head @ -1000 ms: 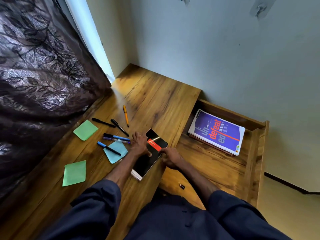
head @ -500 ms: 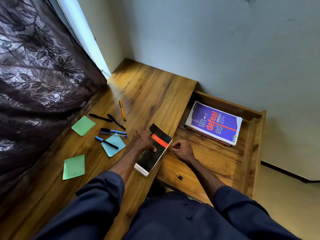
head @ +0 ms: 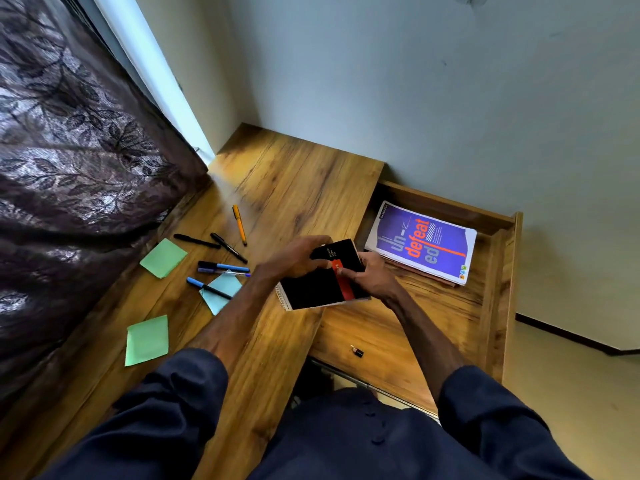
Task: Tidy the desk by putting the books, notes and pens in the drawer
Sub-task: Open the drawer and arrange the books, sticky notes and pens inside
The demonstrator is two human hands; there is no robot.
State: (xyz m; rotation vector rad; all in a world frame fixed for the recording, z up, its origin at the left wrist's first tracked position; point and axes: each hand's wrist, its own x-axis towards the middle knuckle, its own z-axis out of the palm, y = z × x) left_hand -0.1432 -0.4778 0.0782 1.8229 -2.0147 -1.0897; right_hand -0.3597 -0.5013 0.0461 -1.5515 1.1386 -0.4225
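Observation:
A black spiral notebook with a red band is lifted off the desk, over the desk's right edge. My left hand grips its far left side and my right hand grips its right side at the red band. The open wooden drawer lies to the right, with a purple book flat at its far end. Several pens lie on the desk: an orange pen, black pens and blue-capped pens. Two green notes and a blue note lie near them.
A small dark object lies on the drawer floor near its front. A dark patterned curtain hangs along the desk's left side. A pale wall stands behind the desk and the drawer.
The notebook lay on the desk under my left hand; now both hands hold it raised and turned, shifted toward the drawer. My right hand came up from the drawer edge onto it.

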